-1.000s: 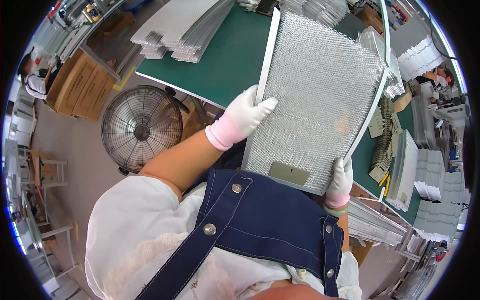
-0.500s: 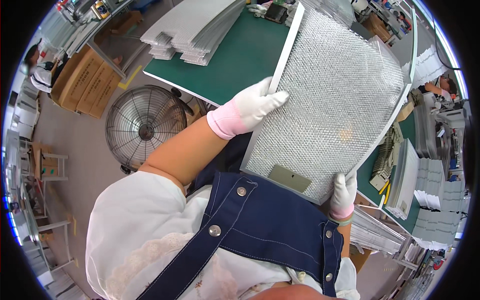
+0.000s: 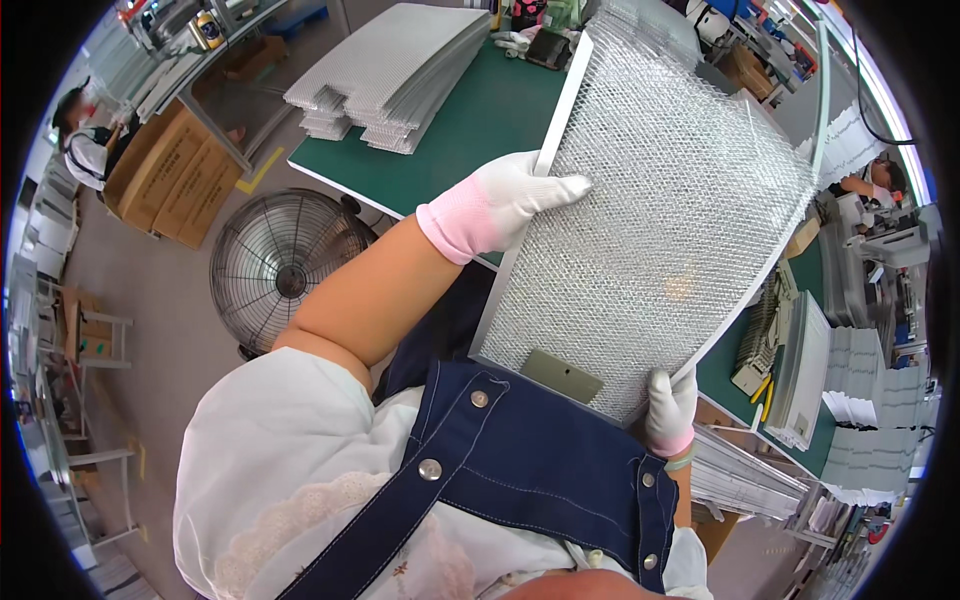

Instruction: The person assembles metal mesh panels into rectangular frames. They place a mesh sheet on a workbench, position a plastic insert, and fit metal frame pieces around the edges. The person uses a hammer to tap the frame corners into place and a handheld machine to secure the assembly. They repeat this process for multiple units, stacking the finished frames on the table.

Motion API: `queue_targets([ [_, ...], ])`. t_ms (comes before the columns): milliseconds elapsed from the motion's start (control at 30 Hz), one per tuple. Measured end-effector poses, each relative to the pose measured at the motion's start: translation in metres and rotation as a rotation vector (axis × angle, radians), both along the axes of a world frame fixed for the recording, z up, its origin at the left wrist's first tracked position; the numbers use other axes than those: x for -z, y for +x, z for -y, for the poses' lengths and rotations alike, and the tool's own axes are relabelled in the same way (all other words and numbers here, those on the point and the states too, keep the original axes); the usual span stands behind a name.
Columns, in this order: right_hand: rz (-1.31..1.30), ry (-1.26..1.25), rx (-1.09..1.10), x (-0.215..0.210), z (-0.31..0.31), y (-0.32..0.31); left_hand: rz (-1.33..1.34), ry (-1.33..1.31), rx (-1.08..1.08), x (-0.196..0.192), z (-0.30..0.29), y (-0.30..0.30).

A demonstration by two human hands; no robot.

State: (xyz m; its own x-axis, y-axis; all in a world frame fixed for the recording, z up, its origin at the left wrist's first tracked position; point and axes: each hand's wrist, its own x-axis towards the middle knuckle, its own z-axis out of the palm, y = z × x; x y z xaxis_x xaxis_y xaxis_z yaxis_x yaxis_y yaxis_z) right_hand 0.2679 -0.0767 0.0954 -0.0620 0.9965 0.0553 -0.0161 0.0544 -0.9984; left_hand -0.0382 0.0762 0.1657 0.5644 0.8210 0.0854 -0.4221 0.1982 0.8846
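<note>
I hold a silver metal mesh filter panel [image 3: 650, 220] tilted in front of my chest, its near edge against my dark blue apron [image 3: 560, 470]. My left hand [image 3: 510, 205], in a white glove with a pink cuff, grips the left frame rail [image 3: 565, 105], thumb over the mesh. At the near right corner, my gloved right hand [image 3: 672, 405] is closed on the frame, its fingers partly hidden underneath. A small grey plate with a hole [image 3: 562, 375] sits by the near edge. A narrow pale strip [image 3: 821, 100] extends from the far right corner; I cannot tell how it joins.
Stacked mesh sheets [image 3: 400, 60] lie on the green table [image 3: 470, 120]. A floor fan [image 3: 290, 270] stands left, near cardboard boxes [image 3: 175, 180]. Yellow-handled pliers [image 3: 763, 390] and stacked white-edged panels [image 3: 803, 370] lie right. One person [image 3: 88, 145] is far left, another [image 3: 880, 180] far right.
The panel's near end and my right hand have shifted slightly left and toward me. My left hand grips the same rail, its thumb reaching a little further over the mesh.
</note>
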Motion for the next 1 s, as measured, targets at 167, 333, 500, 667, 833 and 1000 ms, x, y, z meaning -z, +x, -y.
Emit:
queue_targets([
  [167, 0.028, 0.032, 0.006, 0.004, 0.0, 0.004, -0.268, 0.133, -0.178, 0.007, 0.001, 0.008],
  [333, 0.105, 0.07, 0.054, 0.001, 0.0, 0.01, -0.18, 0.081, -0.186, 0.016, 0.0, 0.018],
  [500, 0.367, -0.156, 0.046, -0.058, -0.05, 0.074, -0.096, 0.172, -0.355, 0.055, 0.034, 0.058],
  [667, 0.549, -0.295, -0.476, -0.113, -0.088, 0.119, -0.528, -0.297, 0.299, 0.088, 0.093, 0.061],
  [833, 0.588, -0.433, -0.478, -0.108, -0.077, 0.113, -0.889, 0.469, 0.808, 0.04, 0.076, -0.001],
  [1000, 0.585, -0.439, -0.493, -0.115, -0.078, 0.096, -0.715, 1.366, 0.17, -0.06, 0.048, 0.056],
])
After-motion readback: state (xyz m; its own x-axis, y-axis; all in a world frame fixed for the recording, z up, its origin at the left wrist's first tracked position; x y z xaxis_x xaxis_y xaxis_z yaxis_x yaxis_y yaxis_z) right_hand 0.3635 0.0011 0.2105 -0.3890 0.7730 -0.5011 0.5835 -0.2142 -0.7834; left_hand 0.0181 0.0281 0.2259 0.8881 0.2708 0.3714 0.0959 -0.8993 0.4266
